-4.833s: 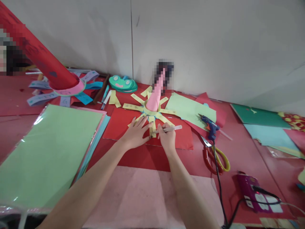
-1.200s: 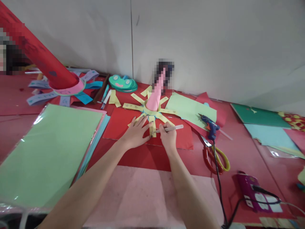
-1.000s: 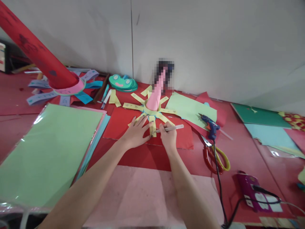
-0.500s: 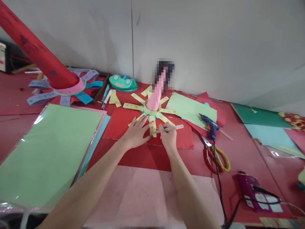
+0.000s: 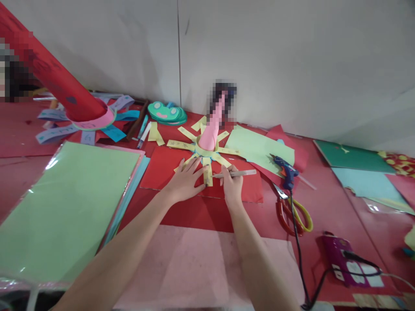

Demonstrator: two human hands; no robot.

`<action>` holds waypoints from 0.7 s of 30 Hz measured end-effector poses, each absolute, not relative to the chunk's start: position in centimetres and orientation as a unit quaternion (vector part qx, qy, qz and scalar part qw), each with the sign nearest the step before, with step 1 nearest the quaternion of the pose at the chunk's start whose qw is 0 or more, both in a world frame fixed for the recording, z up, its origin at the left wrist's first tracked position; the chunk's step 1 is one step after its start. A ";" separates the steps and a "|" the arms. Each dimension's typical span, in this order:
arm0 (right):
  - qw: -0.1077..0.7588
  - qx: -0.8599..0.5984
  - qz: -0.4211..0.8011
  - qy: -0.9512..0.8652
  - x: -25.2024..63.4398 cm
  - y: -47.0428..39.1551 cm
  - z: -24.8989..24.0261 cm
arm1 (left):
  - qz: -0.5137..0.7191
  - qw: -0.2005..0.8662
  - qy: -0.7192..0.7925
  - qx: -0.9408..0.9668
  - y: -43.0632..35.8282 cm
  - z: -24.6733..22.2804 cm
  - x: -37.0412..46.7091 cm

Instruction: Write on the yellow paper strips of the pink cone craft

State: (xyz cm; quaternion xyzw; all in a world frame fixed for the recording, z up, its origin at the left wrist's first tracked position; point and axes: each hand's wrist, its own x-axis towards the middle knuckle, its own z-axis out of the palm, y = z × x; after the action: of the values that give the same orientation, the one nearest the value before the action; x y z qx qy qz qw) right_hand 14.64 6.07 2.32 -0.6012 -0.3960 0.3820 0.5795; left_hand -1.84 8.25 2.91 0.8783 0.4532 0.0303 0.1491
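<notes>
A pink paper cone [image 5: 209, 137] stands in a yellow paper ring with yellow strips [image 5: 183, 145] spread out around it like rays, some bearing drawn stars. My left hand [image 5: 185, 181] lies flat with fingers spread, its fingertips on or beside the front strips. In my right hand [image 5: 232, 185] a pale marker pen [image 5: 240, 173] is gripped, its tip just right of the front strip [image 5: 208, 172], which carries dark marks. Whether the tip touches the paper I cannot tell. Beneath the strips lies a red sheet [image 5: 158, 172].
At right are a blue glue gun [image 5: 287, 172], scissors [image 5: 304, 216] and a purple power box [image 5: 346, 261] with cables. Green sheets in a plastic sleeve [image 5: 71, 207] lie left. Behind them leans a red paper tube [image 5: 74, 95]; frog-faced cutouts [image 5: 167, 113] sit near the wall.
My right hand and the marker pen have shifted slightly right, and the pen's tip has moved off the front strip. My left hand stays in place.
</notes>
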 end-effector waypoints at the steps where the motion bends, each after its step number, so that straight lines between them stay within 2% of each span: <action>1: 0.575 -0.605 0.382 -0.397 14.6 6.1 2.3 | 0.032 0.149 0.453 0.879 8.2 2.9 -1.8; 16: 0.583 -0.593 0.403 -0.382 14.6 6.1 2.1 | 0.026 0.160 0.459 0.873 8.1 3.4 -1.7; 21: 0.634 -0.580 0.394 -0.327 14.5 6.2 2.4 | 0.032 0.147 0.458 0.876 8.2 3.0 -1.8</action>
State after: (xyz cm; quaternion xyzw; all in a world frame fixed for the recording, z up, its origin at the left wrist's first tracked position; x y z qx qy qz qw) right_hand 14.46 6.18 2.38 -0.5798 -0.3270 0.3938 0.6339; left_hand -1.77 8.21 3.02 0.8761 0.4580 0.0317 0.1472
